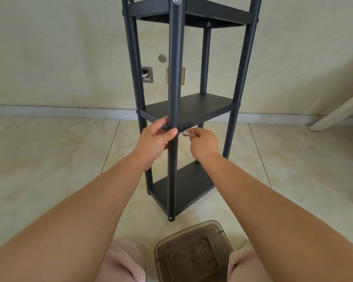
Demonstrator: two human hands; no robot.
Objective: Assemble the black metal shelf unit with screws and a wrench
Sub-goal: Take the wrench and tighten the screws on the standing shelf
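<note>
While the shelf unit [189,110] stands upright on the tiled floor [49,159], close to the wall, the step in hand seems to be the fastening of the middle shelf [194,107] to the front post [174,78]. The frame looks nearly complete: a top shelf, the middle shelf and a bottom shelf [183,186] all sit between four posts, and a bright screw head [177,0] shows near the top of the front post.

The left hand [154,142] grips the front post at the height of the middle shelf, with the fingers curled behind the post and the thumb across its front. The right hand [202,142] is just beside it, to the right of the post, and pinches a small silvery piece [185,132] whose tip points at the joint. I cannot tell whether this piece is a wrench or a screw, because it is small and mostly covered by the fingers.

To do this step well, I think the left hand should keep the post pressed firmly against the shelf corner, so that the holes stay in line. The right hand should keep the piece straight to the hole and turn without force at first; a tilted start could damage the thread. The last tightening is better done only when the shelf sits level.

A brown translucent container [194,253] stands on the floor between the knees, near the foot of the post.
</note>
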